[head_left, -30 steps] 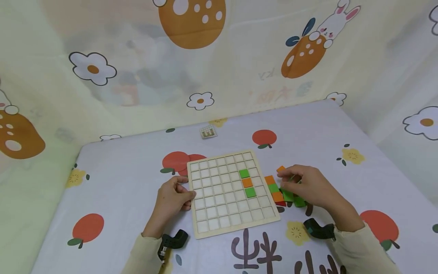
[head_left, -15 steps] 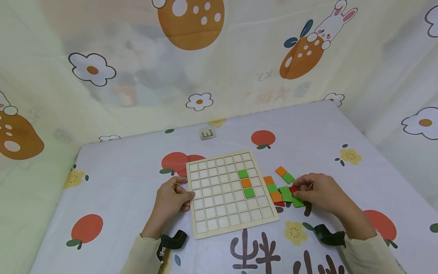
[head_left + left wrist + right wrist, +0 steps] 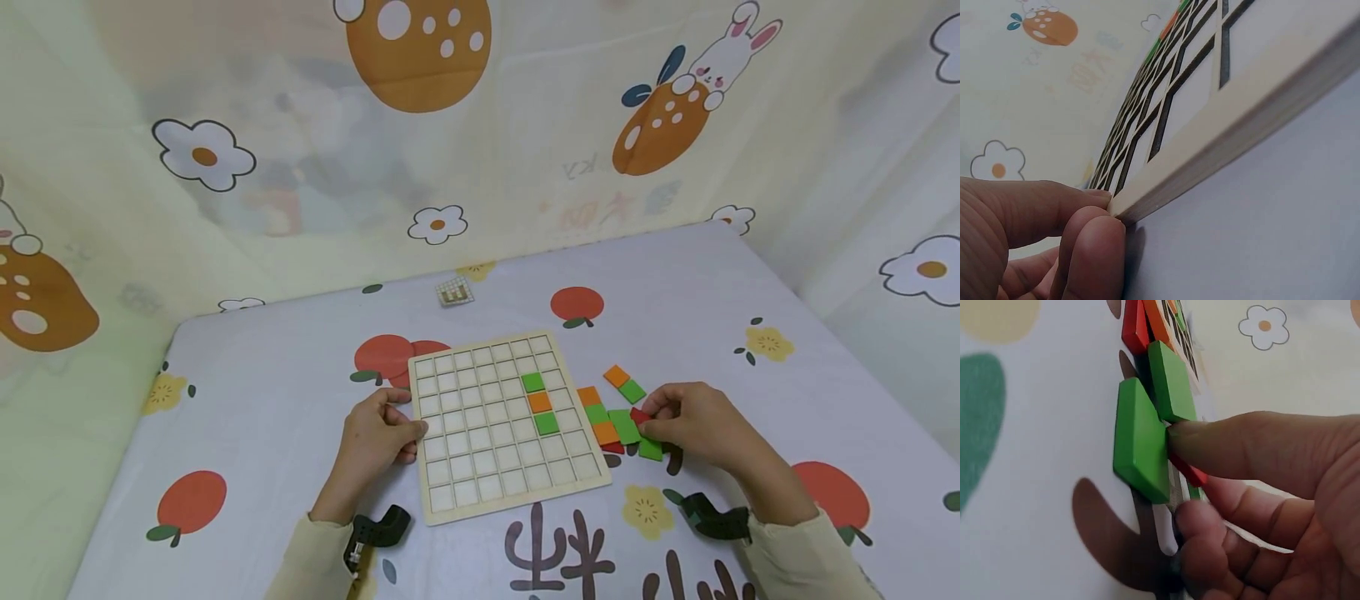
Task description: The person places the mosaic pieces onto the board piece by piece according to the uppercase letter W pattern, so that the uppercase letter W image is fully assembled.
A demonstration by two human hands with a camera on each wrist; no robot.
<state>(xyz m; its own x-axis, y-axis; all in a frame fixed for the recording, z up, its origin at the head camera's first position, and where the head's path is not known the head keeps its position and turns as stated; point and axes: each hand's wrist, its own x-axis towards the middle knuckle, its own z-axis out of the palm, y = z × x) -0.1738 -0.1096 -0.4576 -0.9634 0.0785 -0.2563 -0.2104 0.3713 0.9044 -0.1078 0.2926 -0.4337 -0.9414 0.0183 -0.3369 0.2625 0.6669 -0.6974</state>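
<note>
A square wooden grid board (image 3: 487,510) lies flat on the table, with a green tile (image 3: 533,382), an orange tile (image 3: 539,402) and a second green tile (image 3: 547,423) in one column of its cells. My left hand (image 3: 377,429) grips the board's left edge between thumb and fingers. To the right of the board, my right hand (image 3: 693,423) pinches a red tile (image 3: 640,416), which its fingertips partly cover. Close by, a loose green tile (image 3: 1141,440) sits below the thumb in the right wrist view, and a further green tile (image 3: 1172,381) lies beyond it.
More loose tiles lie along the board's right edge, among them an orange tile (image 3: 606,432) over a partly hidden red one. Another orange tile (image 3: 617,376) touches a green tile (image 3: 632,392) farther back. A small patterned card (image 3: 454,291) rests near the table's back edge.
My right hand has moved right and nearer from the back orange tile to the red tile, uncovering the orange and green pair. My left hand stays at the board's edge.
</note>
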